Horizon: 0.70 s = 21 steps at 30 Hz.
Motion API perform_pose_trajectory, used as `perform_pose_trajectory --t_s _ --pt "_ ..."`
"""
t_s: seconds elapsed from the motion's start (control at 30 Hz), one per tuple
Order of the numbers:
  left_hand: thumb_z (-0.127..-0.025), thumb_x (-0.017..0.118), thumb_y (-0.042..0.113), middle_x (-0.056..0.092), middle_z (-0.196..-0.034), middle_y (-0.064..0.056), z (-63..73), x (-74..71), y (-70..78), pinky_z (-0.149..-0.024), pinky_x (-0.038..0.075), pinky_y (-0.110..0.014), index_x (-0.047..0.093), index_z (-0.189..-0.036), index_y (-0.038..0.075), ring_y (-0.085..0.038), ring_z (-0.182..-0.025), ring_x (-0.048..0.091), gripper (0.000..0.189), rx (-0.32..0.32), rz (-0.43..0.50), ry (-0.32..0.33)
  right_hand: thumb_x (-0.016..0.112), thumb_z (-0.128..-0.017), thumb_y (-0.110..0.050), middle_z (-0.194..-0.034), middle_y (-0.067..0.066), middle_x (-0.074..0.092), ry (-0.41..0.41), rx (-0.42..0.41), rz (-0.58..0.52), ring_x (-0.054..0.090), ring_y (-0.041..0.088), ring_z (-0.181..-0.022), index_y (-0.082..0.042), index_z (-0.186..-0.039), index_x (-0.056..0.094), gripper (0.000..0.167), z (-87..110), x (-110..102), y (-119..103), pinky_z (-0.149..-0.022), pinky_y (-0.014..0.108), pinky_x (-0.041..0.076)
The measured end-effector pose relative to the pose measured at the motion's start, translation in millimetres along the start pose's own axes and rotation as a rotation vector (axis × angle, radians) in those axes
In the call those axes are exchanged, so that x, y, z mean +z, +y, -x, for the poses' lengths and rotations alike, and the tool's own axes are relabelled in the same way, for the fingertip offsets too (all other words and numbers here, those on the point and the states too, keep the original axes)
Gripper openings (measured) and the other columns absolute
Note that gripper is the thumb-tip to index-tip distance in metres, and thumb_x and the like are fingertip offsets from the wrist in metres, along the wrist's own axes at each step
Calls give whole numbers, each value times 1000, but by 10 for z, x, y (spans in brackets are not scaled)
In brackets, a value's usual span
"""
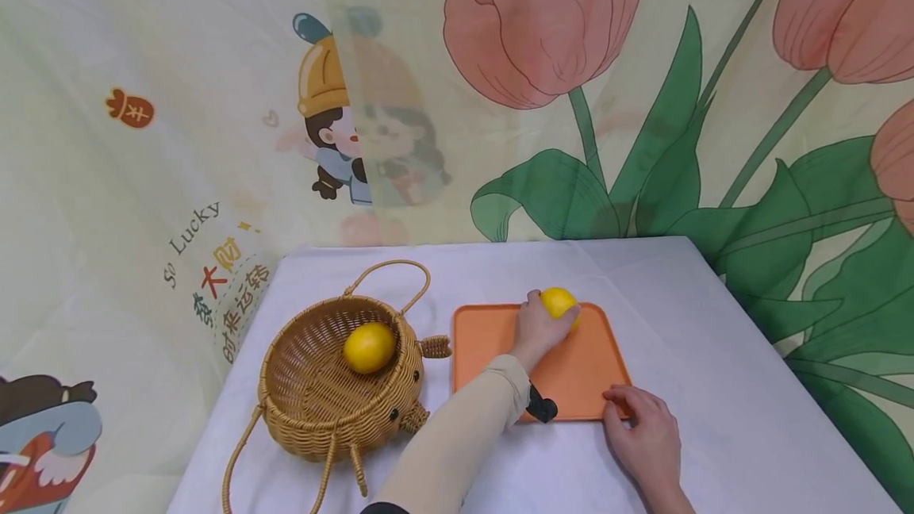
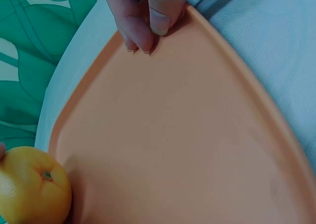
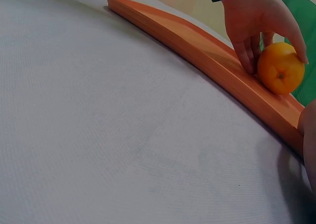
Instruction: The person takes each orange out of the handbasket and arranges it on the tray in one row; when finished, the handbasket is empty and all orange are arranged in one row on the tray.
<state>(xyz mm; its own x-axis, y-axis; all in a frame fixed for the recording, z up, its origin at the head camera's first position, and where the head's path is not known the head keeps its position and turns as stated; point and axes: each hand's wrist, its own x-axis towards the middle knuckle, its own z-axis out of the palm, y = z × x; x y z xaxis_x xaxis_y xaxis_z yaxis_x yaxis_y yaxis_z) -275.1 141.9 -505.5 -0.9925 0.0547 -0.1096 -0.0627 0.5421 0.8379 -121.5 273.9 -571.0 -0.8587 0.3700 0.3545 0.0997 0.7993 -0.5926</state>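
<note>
White tabletop (image 1: 714, 339), tulip backdrop (image 1: 550, 22). Left hand (image 1: 540, 331) grips orange (image 1: 558, 302); right hand (image 1: 646, 436), relaxed, touches tray (image 1: 578, 375).

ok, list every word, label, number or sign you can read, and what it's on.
"So Lucky": slanted print on the left of the backdrop.
"大财": below it on the same backdrop; the character before is too small to be sure of.
"时来运转": below that, same backdrop.
Red pouch print: mark too small to read.
No text seen on the basket, orange tray or held fruit.
</note>
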Motion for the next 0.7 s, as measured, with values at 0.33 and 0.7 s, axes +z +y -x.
perform_pose_trajectory --t_s 0.33,0.7 --pt "-87 75 53 56 -105 -7 -28 -2 4 -78 50 -38 45 -143 4 -21 -89 54 80 -21 12 -21 72 -84 -5 -110 15 73 21 -5 -7 56 37 -114 -9 -95 77 12 -1 -3 6 -98 57 38" --pt "-87 76 51 57 -106 -9 7 -25 -7 -78 50 -40 45 -143 1 -23 -88 55 82 -18 40 -23 71 -85 -6 -110 15 72 4 28 2 56 37 -114 -9 -95 77 12 11 8 -6 -98 58 38"
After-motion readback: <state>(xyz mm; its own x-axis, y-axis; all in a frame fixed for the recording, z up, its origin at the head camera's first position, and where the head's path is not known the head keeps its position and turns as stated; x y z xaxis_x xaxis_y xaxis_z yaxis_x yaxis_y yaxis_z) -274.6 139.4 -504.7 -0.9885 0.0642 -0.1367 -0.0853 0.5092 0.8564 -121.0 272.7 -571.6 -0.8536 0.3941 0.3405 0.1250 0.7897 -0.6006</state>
